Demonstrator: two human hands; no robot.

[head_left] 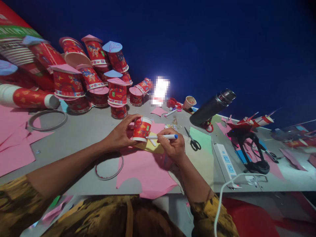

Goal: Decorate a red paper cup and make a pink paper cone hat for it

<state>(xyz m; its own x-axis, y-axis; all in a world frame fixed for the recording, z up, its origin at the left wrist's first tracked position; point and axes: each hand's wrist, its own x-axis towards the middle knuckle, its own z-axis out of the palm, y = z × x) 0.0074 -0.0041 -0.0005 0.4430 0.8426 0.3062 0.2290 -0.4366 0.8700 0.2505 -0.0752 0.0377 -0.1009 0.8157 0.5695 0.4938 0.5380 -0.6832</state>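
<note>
My left hand (123, 132) is wrapped round the left side of a red patterned paper cup (142, 128), holding it tilted above the table. In my right hand (172, 144) is a white marker pen (164, 136) with a blue end pointing right. Its other end meets the cup's lower right side; whether it leaves a mark is too small to tell. Below the cup lie a yellow paper piece (156, 147) and a large pink paper sheet (148, 174). A small white stick-like piece, perhaps a pen cap, shows just under the marker.
Stacked red cups with paper cone tops (118, 92) stand at the back left. Scissors (195, 143), a dark thermos (209, 108), a power strip (225, 164) and a black strap frame (254, 153) lie to the right. A grey ring (110, 177) sits near the front edge.
</note>
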